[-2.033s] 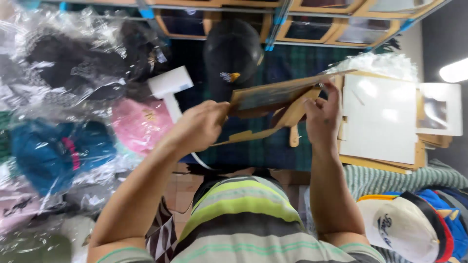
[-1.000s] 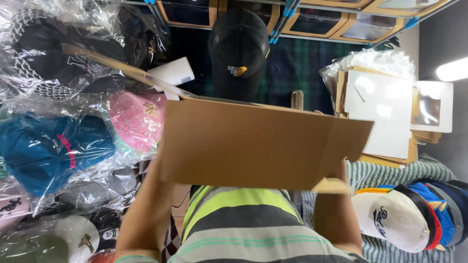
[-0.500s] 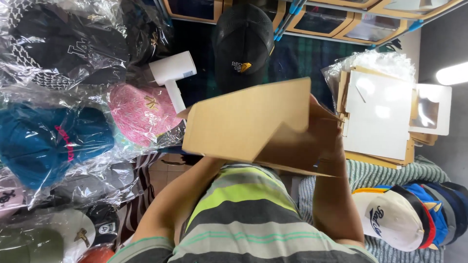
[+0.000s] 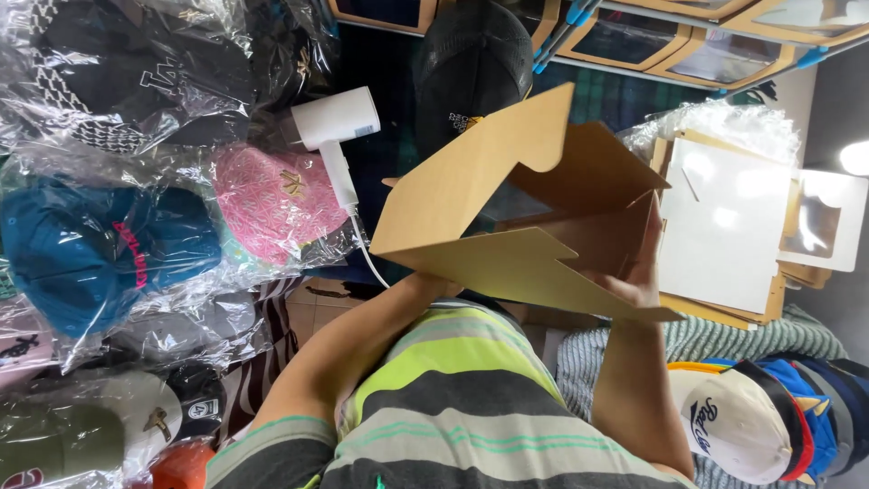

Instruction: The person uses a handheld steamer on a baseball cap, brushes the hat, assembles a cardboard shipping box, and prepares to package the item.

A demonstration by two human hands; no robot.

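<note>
box: so I've got a brown cardboard box [image 4: 507, 208] held up in front of my chest, half-folded, flaps sticking out in a few directions
long axis: runs roughly from my left hand across to my right, tilted, far end kicked up toward the shelving
right hand [image 4: 638, 272]: clamped on the box's right side, fingers [image 4: 654, 226] flat up along the inner wall, thumb side under the lower flap
left hand: honestly can't tell, it's hidden behind the big near flap; the forearm [image 4: 362, 340] runs up to the box's lower left edge, so it's likely gripping there
nearer hand: right one is the only one I can actually see on the cardboard
material: plain corrugated card, matte, stiff, crisp die-cut edges, one curved notch on the top flap
beyond the box: black cap [image 4: 471, 63] and a white hair dryer [image 4: 335, 122]
left of my left arm: caps in crinkly clear bags, a pink one [image 4: 276, 199] and a teal one [image 4: 100, 254]
right of my right hand: stack of flat box blanks [image 4: 724, 226], white faces, brown edges
</note>
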